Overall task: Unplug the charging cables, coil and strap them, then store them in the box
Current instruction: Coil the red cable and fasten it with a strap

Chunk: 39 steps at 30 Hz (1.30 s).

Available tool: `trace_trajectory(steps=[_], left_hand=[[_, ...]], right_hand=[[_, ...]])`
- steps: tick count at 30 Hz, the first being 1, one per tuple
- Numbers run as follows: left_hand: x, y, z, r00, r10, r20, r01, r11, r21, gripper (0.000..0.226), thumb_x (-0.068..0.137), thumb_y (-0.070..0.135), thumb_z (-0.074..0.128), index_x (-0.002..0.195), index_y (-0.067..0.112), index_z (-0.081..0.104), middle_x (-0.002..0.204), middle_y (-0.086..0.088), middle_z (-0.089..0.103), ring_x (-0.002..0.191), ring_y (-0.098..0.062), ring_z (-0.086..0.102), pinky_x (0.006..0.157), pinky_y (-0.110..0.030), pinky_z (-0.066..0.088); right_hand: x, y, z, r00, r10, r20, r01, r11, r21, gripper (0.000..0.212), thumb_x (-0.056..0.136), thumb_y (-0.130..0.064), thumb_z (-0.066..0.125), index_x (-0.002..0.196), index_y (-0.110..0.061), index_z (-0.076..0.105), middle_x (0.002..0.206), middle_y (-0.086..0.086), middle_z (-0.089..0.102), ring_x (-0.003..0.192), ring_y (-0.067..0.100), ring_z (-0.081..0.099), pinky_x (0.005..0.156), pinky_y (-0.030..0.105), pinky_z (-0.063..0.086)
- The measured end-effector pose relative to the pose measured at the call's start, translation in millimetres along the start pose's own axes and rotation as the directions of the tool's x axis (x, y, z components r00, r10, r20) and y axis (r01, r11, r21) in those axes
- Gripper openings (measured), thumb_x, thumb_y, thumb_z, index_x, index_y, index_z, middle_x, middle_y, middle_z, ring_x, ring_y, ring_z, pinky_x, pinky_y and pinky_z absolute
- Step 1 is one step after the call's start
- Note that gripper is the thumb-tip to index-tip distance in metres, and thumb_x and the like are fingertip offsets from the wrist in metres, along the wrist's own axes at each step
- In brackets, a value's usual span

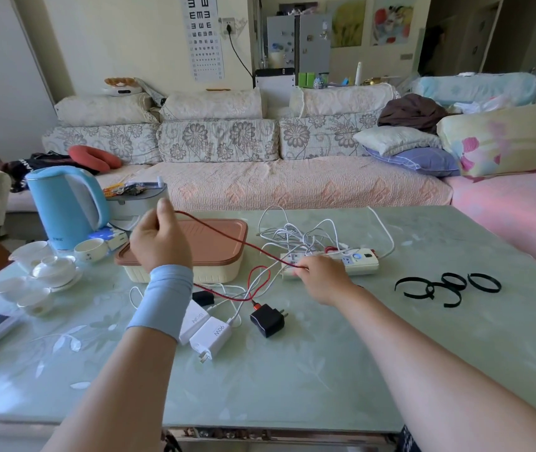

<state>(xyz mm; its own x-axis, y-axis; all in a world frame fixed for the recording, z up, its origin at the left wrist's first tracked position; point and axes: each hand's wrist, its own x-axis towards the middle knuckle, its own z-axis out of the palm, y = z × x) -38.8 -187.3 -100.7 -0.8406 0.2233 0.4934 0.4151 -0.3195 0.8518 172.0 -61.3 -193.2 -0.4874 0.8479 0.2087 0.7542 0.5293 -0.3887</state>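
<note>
A red braided cable (224, 234) runs taut between my hands. My left hand (159, 238) is raised above the table and pinches one end. My right hand (320, 274) grips the cable lower down, just in front of the white power strip (363, 261). The cable's slack loops on the table to a black charger (268, 319). Two white chargers (208, 332) lie by my left wrist. A tangle of white cables (299, 234) lies behind the strip. The cream box with a brown lid (214, 243) is shut, under my left hand.
Several black straps (449, 287) lie on the glass table (325, 370) at the right. A blue kettle (64, 207), a grey container (136, 199) and a white tea set (51, 269) stand at the left. A sofa (260, 177) runs behind the table.
</note>
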Motion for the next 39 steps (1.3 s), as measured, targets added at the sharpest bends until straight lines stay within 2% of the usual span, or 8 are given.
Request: trace_trajectory(steps=[5,8,12,18,22,28,33,39], left_hand=[[7.7,-32.5,-5.8,0.963,-0.012,0.268,-0.174,0.73,0.661,0.028,0.085,0.015,0.048,0.104,0.013,0.068,0.102,-0.014,0.062,0.104,-0.035,0.051,0.086,-0.038,0.038],[-7.6,-28.2,5.4,0.852,0.085,0.517,-0.403,0.737,0.542,0.055,0.079,-0.005,0.044,0.126,0.018,0.061,0.125,-0.008,0.06,0.117,-0.029,0.048,0.098,-0.034,0.036],[-33.1,-8.0,19.7,0.615,-0.007,0.788,-0.364,0.884,0.292,0.036,0.094,0.007,0.04,0.112,0.023,0.066,0.097,0.005,0.07,0.077,-0.008,0.064,0.084,-0.025,0.049],[-24.5,0.0,15.7,0.621,-0.129,0.773,-0.592,0.569,0.571,0.055,0.084,0.07,0.042,0.071,0.023,0.068,0.063,0.005,0.065,0.068,-0.018,0.06,0.062,-0.027,0.045],[-19.5,-4.7,7.9,0.757,-0.052,0.651,-0.488,0.617,0.617,0.055,0.087,0.062,0.051,0.053,0.019,0.05,0.053,0.002,0.049,0.061,-0.026,0.051,0.054,-0.026,0.032],[6.0,-13.8,-6.8,0.928,0.093,0.361,-0.323,0.685,0.653,0.044,0.095,0.047,0.044,0.075,0.014,0.065,0.072,-0.004,0.059,0.076,-0.031,0.054,0.057,-0.03,0.03],[-2.6,-33.9,-8.0,0.844,0.168,0.51,-0.515,0.523,0.68,0.036,0.081,0.005,0.054,0.105,0.026,0.069,0.113,-0.005,0.061,0.11,-0.032,0.046,0.093,-0.04,0.032],[-31.2,-21.1,11.5,0.56,0.172,0.811,-0.613,0.744,0.266,0.032,0.077,0.002,0.049,0.082,0.024,0.071,0.089,0.006,0.064,0.088,-0.02,0.057,0.083,-0.035,0.047]], right_hand=[[8.2,-13.0,-5.2,0.996,-0.062,-0.066,0.075,0.974,0.212,0.024,0.099,-0.036,0.053,0.092,-0.026,0.073,0.073,-0.007,0.067,0.074,0.015,0.061,0.07,0.033,0.042],[8.1,-31.6,-5.9,0.976,-0.19,-0.11,0.208,0.96,0.188,0.025,0.098,-0.043,0.054,0.099,-0.027,0.073,0.072,-0.004,0.064,0.073,0.022,0.058,0.068,0.035,0.045],[2.6,-53.8,-7.9,0.94,-0.29,-0.178,0.321,0.93,0.181,0.028,0.099,-0.04,0.053,0.099,-0.02,0.072,0.072,0.001,0.062,0.072,0.026,0.057,0.066,0.039,0.045],[-5.0,-54.7,-12.5,0.979,-0.162,-0.125,0.199,0.899,0.391,0.022,0.094,-0.037,0.061,0.08,-0.02,0.062,0.063,-0.004,0.063,0.058,0.01,0.055,0.06,0.031,0.043],[-7.5,-44.8,-11.3,0.994,-0.104,0.009,0.095,0.937,0.337,0.032,0.089,-0.039,0.066,0.07,-0.014,0.064,0.061,-0.003,0.06,0.052,0.01,0.046,0.056,0.028,0.036],[-10.5,-30.2,-5.4,0.989,-0.061,0.137,0.015,0.949,0.314,0.028,0.097,-0.032,0.054,0.076,-0.02,0.068,0.075,-0.004,0.071,0.075,0.017,0.065,0.074,0.034,0.049],[-11.5,-51.3,-5.4,0.994,-0.097,0.048,0.062,0.873,0.483,0.025,0.1,-0.037,0.051,0.083,-0.024,0.063,0.058,-0.005,0.047,0.053,0.017,0.045,0.054,0.033,0.043],[-16.6,-62.9,3.5,0.966,-0.01,0.26,-0.118,0.875,0.47,0.03,0.103,-0.035,0.04,0.101,-0.01,0.057,0.075,0.005,0.044,0.049,0.019,0.055,0.04,0.028,0.044]])
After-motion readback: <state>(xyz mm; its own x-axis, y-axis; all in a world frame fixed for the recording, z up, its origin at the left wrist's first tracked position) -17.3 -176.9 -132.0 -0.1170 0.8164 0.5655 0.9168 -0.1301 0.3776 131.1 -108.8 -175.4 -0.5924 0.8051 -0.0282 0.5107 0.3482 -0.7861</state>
